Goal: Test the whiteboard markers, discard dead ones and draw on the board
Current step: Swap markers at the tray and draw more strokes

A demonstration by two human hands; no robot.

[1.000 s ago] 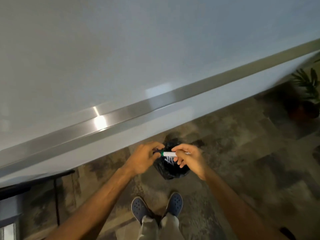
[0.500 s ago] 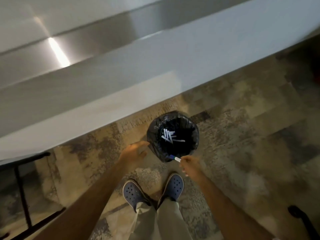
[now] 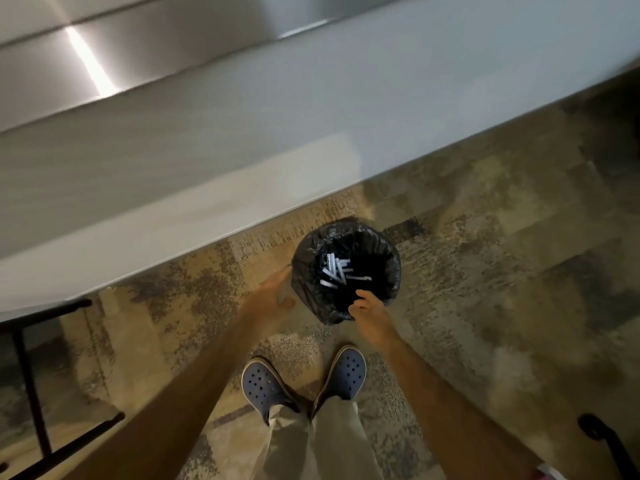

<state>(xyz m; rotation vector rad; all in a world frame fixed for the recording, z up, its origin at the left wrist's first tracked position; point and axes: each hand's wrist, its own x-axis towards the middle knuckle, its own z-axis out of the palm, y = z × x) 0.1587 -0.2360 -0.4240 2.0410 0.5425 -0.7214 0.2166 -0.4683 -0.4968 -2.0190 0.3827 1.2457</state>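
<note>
- A person looks straight down at a small bin (image 3: 346, 237) lined with a black bag, standing on the carpet just ahead of both hands and the person's two shoes (image 3: 304, 382).
- The right hand (image 3: 369, 311) hangs over the near rim of the bin, fingers loosely curled downward; no marker shows in it, though the frame is too blurred to be sure of the fingertips.
- The left hand (image 3: 273, 294) sits just to the left of the bin, beside its outer wall, fingers relaxed and holding nothing.
- A heap of discarded markers (image 3: 337, 270) lies at the bottom of the bin, below and ahead of the right hand, their long bodies crossing at mixed angles.
- The right hand is the nearer one to the bin's opening.
- The whiteboard's lower edge (image 3: 207, 150) runs slantwise across the view, well above and beyond both hands, so the next marker test likely means raising the hands away from the bin.
</note>
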